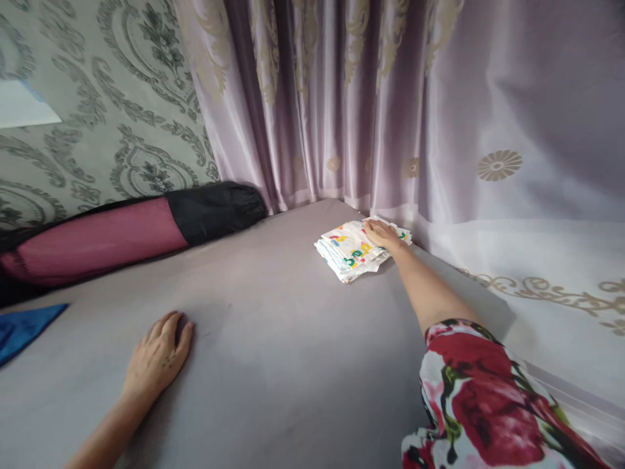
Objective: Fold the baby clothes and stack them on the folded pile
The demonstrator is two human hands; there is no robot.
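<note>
The folded cloth [354, 251] is laid on the bed [273, 339] at one o'clock, touched by the right hand [383, 233], grip released. The left hand [159, 355] is spread flat at eight o'clock, grip released.

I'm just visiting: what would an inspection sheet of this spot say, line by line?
Surface: grey sheet, smooth and flat.
Things in hand: folded printed cloths, stacked near the curtain.
Clutter: pink-and-black roll along the wall; blue cloth at the left edge.
Hands: right hand flat on the stack; left hand flat on the sheet, holding nothing.
Cables: nothing seen.
Surroundings: lilac curtain; patterned wallpaper.
</note>
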